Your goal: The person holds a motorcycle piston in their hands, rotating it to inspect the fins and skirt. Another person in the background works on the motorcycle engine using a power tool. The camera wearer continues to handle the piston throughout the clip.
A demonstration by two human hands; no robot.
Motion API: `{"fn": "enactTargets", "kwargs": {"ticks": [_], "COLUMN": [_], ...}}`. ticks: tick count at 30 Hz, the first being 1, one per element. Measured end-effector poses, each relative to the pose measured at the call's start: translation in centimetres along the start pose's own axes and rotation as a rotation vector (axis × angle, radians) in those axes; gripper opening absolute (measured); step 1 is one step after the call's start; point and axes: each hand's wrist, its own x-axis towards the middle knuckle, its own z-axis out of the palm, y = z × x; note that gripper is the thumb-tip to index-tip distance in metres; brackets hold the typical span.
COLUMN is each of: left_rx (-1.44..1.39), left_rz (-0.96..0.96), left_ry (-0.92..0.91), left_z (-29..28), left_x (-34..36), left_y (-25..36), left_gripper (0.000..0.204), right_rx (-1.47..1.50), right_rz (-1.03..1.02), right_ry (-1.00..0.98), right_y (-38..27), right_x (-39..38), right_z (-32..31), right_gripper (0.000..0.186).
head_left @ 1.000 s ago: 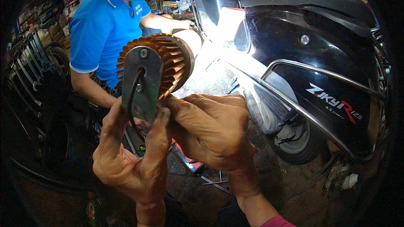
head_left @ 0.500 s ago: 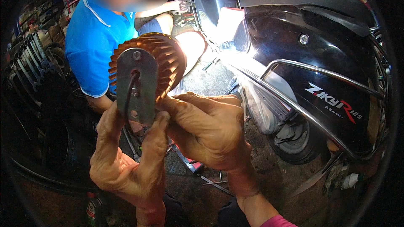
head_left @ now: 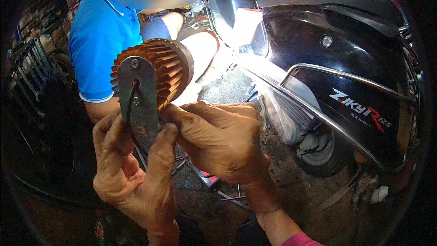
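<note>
Held up in front of me is a round lamp (head_left: pixel 168 75) with copper-coloured cooling fins and a flat grey metal bracket (head_left: pixel 144 92) on its near side. A black cable (head_left: pixel 128 116) comes out through a hole in the bracket and hangs down past its lower end. My left hand (head_left: pixel 136 173) grips the bracket's lower end between thumb and fingers. From the right, my right hand (head_left: pixel 218 139) is closed with its fingertips against the lamp's lower edge beside the bracket; the fingertips are partly hidden. The lamp's front faces away and cannot be seen.
A black scooter (head_left: pixel 337 64) with a chrome side rail (head_left: pixel 314 109) stands at the right. Another person in a blue shirt (head_left: pixel 102 32) sits ahead on the left. Several wrenches (head_left: pixel 34 66) hang at far left. Tools and a red-and-grey box (head_left: pixel 207 177) lie on the floor below my hands.
The lamp has shifted slightly left and turned a little, showing more of the bracket and cable. My left hand moved with it. The other person has leaned forward, arm toward the scooter.
</note>
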Motion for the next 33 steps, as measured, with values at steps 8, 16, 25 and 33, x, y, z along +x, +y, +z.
{"fn": "enactTargets", "kwargs": {"ticks": [8,16,25,33], "left_rx": [0.049,0.058,0.094,0.035], "left_rz": [0.177,0.187,0.183,-0.010], "left_ry": [-0.036,-0.038,-0.038,0.001], "left_z": [-0.7,-1.7,-0.8,0.5], "left_x": [0.6,0.8,0.7,-0.9], "left_y": [0.2,-0.2,0.3,0.1], "left_gripper": [0.046,0.047,0.045,0.040], "right_rx": [-0.139,0.040,-0.144,0.061], "right_rz": [0.058,0.124,0.037,0.121], "right_ry": [-0.144,-0.041,-0.170,-0.105], "right_y": [-1.7,-1.5,-1.8,-0.9], "right_x": [0.6,0.4,0.5,-0.7], "right_z": [-2.2,0.6,-2.2,-1.8], "right_gripper": [0.029,0.013,0.027,0.022]}}
